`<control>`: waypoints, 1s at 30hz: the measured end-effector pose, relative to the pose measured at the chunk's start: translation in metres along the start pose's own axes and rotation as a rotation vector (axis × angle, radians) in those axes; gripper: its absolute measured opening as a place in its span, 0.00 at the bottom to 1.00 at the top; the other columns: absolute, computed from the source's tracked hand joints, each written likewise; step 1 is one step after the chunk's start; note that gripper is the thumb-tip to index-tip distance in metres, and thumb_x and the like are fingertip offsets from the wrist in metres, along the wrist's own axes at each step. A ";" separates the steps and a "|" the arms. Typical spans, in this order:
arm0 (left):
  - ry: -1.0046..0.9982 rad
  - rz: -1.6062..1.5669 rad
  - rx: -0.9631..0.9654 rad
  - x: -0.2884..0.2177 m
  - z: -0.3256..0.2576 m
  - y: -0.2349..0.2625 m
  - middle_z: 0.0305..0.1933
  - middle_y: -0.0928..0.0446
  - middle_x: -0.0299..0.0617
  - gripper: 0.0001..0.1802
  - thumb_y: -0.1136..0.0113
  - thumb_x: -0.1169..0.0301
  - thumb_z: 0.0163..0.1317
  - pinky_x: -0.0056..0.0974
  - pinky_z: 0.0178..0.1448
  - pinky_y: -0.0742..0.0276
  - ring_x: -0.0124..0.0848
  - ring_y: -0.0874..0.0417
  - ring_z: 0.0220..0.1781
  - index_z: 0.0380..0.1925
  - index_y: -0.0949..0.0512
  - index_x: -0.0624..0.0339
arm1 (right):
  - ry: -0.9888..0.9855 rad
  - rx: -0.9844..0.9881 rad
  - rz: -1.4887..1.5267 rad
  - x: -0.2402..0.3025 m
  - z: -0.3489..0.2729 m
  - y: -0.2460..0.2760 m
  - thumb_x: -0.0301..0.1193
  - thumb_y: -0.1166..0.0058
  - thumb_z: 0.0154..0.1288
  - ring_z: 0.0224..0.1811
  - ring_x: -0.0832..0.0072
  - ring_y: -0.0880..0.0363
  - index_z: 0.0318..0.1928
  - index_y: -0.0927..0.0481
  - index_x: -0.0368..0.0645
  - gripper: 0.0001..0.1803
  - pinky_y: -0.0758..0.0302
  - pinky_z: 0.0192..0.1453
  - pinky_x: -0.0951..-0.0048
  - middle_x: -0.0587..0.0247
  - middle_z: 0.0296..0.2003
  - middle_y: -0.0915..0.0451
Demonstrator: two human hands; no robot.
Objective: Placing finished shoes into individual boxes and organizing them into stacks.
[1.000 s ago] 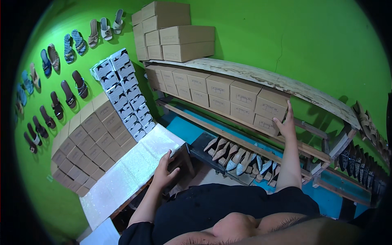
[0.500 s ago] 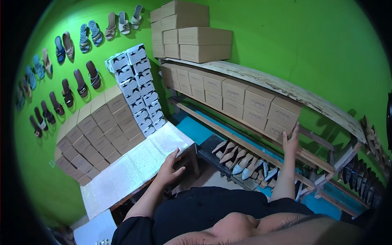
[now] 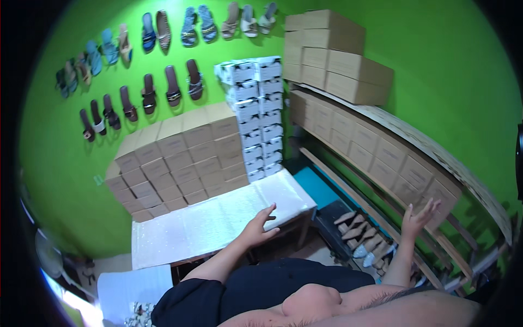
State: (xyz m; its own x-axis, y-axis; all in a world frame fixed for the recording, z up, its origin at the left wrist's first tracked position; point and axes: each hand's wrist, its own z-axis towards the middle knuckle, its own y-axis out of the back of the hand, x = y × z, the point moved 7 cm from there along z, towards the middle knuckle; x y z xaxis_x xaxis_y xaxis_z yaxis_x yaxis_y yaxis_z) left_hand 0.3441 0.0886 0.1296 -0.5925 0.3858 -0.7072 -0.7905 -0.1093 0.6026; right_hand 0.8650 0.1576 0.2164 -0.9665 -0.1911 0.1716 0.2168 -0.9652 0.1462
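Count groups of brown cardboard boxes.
3: left group along the glittery white tablecloth, upper group atop the marbled shelf, lower group beneath, near right hand; others possibly hidden.

Single fisheye up on the wearer's head, angled down past the dark shirt (image 3: pixel 294 275), left hand (image 3: pixel 258 226) and right hand (image 3: pixel 417 222) pretty close, facing the corner of the green walls (image 3: pixel 463 65) farther back. Rim's all black.

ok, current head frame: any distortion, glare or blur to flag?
Head view: marbled shelf board bows toward the right rim, corners fall to black; head view: white glare patch at lower left, milder sheen on the glittery table cover; head view: print on the shelf boxes near the right hand is too soft to read, possibly motion blur.
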 end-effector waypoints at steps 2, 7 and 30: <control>0.007 -0.010 -0.022 0.023 -0.005 0.025 0.74 0.38 0.54 0.49 0.32 0.67 0.61 0.43 0.68 0.28 0.43 0.22 0.65 0.77 0.51 0.54 | -0.004 0.006 0.056 0.040 -0.001 -0.018 0.28 0.39 0.64 0.79 0.42 0.57 0.77 0.51 0.48 0.46 0.52 0.79 0.44 0.41 0.77 0.56; 0.107 -0.026 -0.163 0.089 -0.025 0.114 0.74 0.38 0.53 0.49 0.32 0.69 0.60 0.44 0.68 0.28 0.43 0.21 0.64 0.77 0.50 0.53 | -0.016 0.066 0.228 0.157 -0.009 -0.074 0.26 0.40 0.63 0.80 0.44 0.59 0.76 0.49 0.47 0.45 0.53 0.79 0.44 0.42 0.77 0.55; 0.744 0.992 -0.949 0.259 -0.202 0.537 0.83 0.61 0.47 0.53 0.33 0.58 0.57 0.68 0.78 0.60 0.56 0.64 0.83 0.78 0.53 0.47 | 0.276 0.407 0.688 0.499 -0.083 -0.218 0.22 0.39 0.56 0.80 0.42 0.61 0.76 0.50 0.49 0.50 0.54 0.79 0.43 0.42 0.78 0.58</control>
State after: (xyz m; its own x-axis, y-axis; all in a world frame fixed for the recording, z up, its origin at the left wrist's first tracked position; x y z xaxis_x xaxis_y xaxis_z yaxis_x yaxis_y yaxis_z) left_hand -0.2651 -0.0550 0.1949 -0.6313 -0.6798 -0.3733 0.3130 -0.6637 0.6794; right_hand 0.3241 0.2580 0.1890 -0.5888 -0.8001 0.1148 0.7506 -0.4885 0.4450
